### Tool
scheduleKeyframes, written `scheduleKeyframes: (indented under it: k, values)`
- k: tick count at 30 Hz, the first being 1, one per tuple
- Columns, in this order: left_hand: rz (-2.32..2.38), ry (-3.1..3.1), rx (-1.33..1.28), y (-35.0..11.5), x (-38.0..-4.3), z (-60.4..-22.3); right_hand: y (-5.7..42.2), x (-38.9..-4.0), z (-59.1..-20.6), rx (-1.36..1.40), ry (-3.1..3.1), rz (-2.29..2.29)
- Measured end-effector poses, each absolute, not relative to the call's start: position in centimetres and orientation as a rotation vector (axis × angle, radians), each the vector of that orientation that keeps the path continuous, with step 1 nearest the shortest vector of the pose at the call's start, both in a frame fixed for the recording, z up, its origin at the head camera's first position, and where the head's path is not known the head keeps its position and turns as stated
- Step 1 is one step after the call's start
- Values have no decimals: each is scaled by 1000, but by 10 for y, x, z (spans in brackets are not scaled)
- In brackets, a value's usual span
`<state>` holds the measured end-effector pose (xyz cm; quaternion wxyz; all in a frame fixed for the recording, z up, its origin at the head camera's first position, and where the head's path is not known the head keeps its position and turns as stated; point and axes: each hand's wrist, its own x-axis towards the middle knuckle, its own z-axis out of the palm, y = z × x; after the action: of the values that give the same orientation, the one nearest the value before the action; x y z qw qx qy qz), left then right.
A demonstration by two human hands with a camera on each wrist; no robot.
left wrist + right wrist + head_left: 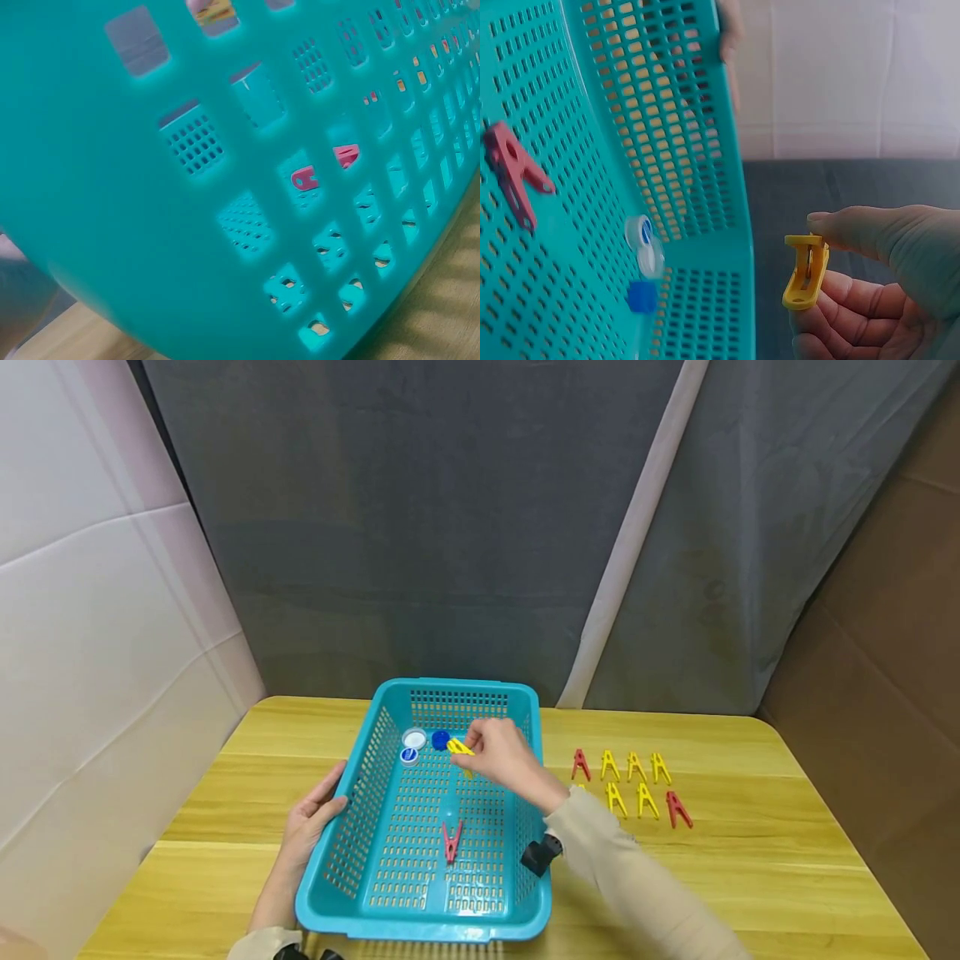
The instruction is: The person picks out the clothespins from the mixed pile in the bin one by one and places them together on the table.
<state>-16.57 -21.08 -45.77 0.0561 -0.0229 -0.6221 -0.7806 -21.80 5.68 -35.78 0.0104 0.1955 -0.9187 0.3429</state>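
A turquoise plastic basket stands in front of me on the wooden table. My left hand grips its left rim, thumb by the edge, the other fingers partly hidden. Over the basket's far half, my right hand pinches a yellow clothespin between thumb and fingers. Inside the basket lie a red clothespin, a blue bottle cap, a white round cap and a white cap with a blue print. In the left wrist view, the basket wall hides most of the inside.
Right of the basket, several yellow clothespins and two red clothespins, one at the far left and one at the near right, lie in two rows on the table. My right sleeve partly covers the near row. A grey curtain hangs behind.
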Motion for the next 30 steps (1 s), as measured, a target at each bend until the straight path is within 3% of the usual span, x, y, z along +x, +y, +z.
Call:
scheduleKeyframes:
  k: [18,30]
  values:
    - [-2394,-1851,-79,-213,-165,-459,119,-208,-349,345,-2790,1086]
    - [-2387,-1858,-86,-212,-165,-460,158,-195,-365,257,-2721,1066]
